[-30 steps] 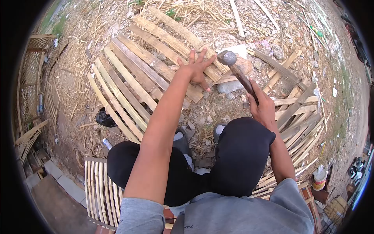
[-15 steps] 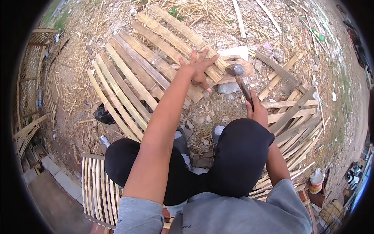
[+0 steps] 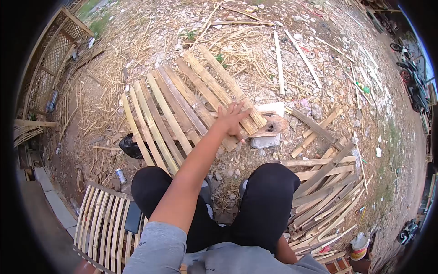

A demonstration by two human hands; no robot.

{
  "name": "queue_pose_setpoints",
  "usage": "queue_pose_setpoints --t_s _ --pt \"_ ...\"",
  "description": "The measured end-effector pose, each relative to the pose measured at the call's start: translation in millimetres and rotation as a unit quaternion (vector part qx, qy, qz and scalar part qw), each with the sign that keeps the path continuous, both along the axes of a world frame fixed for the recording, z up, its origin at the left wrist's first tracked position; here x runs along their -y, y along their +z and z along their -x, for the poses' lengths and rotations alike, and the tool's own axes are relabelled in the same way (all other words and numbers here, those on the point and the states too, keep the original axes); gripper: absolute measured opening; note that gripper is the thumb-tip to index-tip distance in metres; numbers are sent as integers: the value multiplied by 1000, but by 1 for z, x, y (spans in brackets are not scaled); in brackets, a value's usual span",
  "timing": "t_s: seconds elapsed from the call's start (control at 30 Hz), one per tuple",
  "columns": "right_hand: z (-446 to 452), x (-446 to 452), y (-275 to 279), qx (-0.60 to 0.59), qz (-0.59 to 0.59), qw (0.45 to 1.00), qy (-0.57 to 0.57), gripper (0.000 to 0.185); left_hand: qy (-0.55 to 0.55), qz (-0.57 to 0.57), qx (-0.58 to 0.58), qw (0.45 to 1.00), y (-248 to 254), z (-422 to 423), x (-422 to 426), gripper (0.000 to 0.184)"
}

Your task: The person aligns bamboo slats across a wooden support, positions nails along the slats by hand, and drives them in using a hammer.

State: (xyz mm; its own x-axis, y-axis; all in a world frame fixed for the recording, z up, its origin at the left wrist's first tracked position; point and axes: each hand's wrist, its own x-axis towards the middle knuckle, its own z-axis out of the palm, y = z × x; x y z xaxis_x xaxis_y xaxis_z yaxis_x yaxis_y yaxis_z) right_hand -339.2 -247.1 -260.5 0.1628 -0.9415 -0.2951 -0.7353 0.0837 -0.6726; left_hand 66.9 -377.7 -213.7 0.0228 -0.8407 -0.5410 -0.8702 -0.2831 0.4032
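Head view, nearest first: the right forearm (image 3: pixel 285 252) drops behind the right thigh (image 3: pixel 269 196), so the right hand is out of sight and I cannot tell whether it holds anything. At lower left a dark flat object (image 3: pixel 133 217) lies on a slatted rack (image 3: pixel 109 191) beside the left leg, where a nudge from that leg could knock it off. Ahead of the knees, the left hand (image 3: pixel 233 122) is spread wide, palm down across the near ends of a slatted panel (image 3: pixel 195 101), pressing on it without gripping. Those ends reach a wooden block (image 3: pixel 276 124) that seems propped on a pale stone (image 3: pixel 266 142); uneven pressure might rock the block or let the slats slip, and rough edges could splinter the bare fingers. The panel lies on the littered ground, its slats' long axis slanting from near right to far left, the leftmost ones pointing more nearly straight ahead. Right of the block sits a heap of loose slats (image 3: pixel 315 188); farther off lie two pale strips (image 3: pixel 279 64).
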Motion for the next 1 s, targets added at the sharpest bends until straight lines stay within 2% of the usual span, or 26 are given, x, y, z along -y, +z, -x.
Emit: queue_pose_setpoints --t_s 0.07,0.2,0.3,0.5,0.57,0.67,0.7,0.8,0.87,0.93,1.0 --pt "16 -15 8 -5 0 1000 7 40 43 49 12 998 -15 4 -16 143" --pt "44 -45 22 -19 8 1000 22 38 97 121 20 988 -18 11 -49 112" --pt "60 -69 30 -28 17 999 35 36 94 78 75 990 -14 26 -64 92" --pt "74 -93 41 -22 57 996 65 33 78 39 32 996 12 43 -76 80" --pt "76 -95 45 -7 85 993 78 32 67 33 22 997 42 46 -79 78" --pt "66 -82 56 50 149 984 88 31 23 23 -53 998 79 39 -74 78" --pt "63 -74 57 76 166 979 85 31 15 67 -43 997 93 40 -81 77" --pt "57 -41 49 238 97 966 -30 26 7 181 -76 980 178 42 -124 75" --pt "52 -20 56 326 75 937 -102 20 47 265 -136 953 207 35 -163 71" --pt "33 -10 92 354 75 920 -152 18 64 328 -69 940 223 21 -209 65" --pt "14 -6 134 363 62 907 -205 18 105 400 57 909 221 6 -263 58"
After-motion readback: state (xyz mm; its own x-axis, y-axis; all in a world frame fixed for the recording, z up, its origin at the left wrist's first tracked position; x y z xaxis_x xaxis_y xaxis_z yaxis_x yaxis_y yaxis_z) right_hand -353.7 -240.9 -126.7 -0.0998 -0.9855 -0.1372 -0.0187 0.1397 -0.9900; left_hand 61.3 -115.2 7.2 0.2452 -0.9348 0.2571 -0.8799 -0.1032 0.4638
